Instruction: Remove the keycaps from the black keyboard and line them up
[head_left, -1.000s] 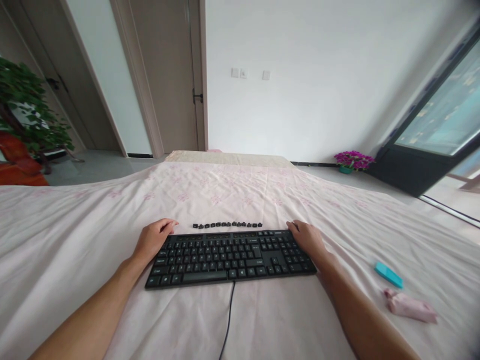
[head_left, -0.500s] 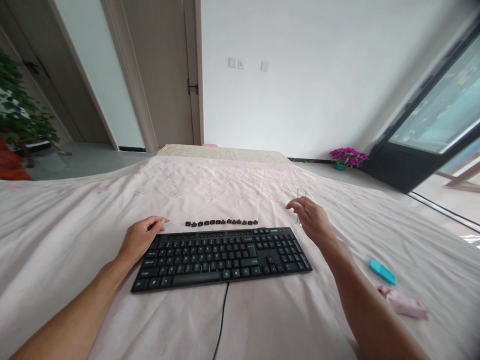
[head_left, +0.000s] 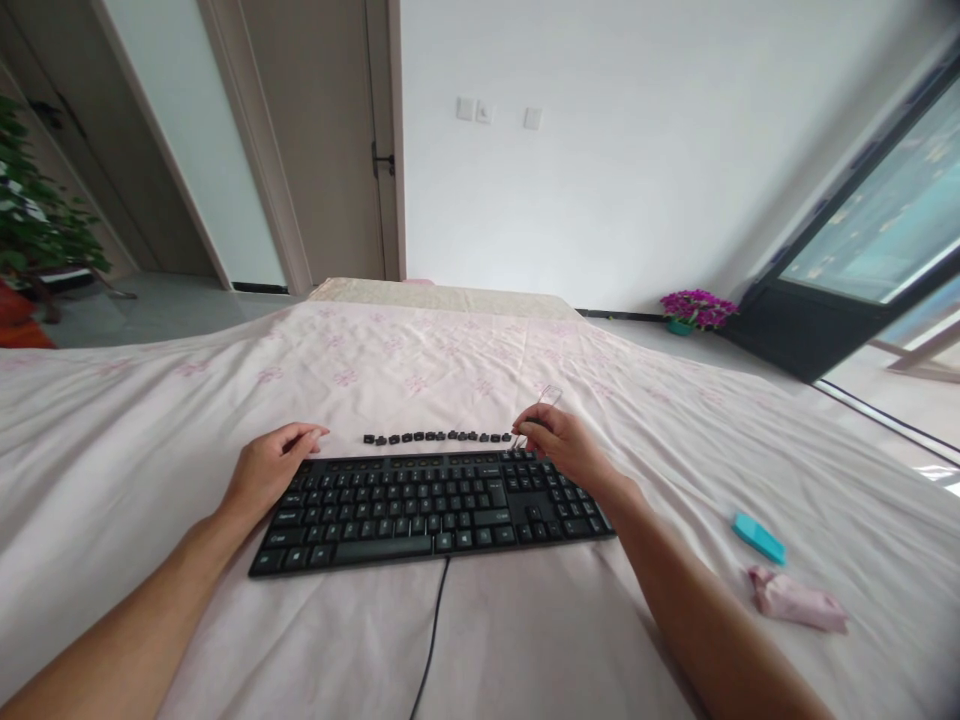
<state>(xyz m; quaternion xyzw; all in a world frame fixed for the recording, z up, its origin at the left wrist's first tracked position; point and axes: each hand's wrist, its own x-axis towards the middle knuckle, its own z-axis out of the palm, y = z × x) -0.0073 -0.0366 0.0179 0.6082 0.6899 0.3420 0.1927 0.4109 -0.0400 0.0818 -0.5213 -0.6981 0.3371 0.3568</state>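
The keyboard (head_left: 386,508) lies on the pale pink cloth (head_left: 337,640). The left hand (head_left: 268,462) is by its far left corner, fingers bent; I can't tell if it grips anything. The right hand (head_left: 561,440) pinches a thin wire (head_left: 551,394) near the right end of a row of black keys (head_left: 430,436).

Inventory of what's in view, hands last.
Floral cloth: 1, pale pink, foreground
Rectangular keyboard: 1, black, on cloth
Cable: 1, black, keyboard's near edge
Small keycaps: about twelve, black, beyond keyboard
Looped wire tool: 1, metallic, right hand
Flat oblong piece: 1, blue, right
Crumpled bundle: 1, pink, right
Leafy plant: 1, green, left
Unclear item: 1, orange, left
Potted flowers: 1, magenta, floor right
Flat doors: 2, grey-brown, left
Glazed door: 1, dark-framed, right
Square plates: 3, white, wall
Left hand: 1, keyboard's far left corner
Right hand: 1, over keyboard's far edge
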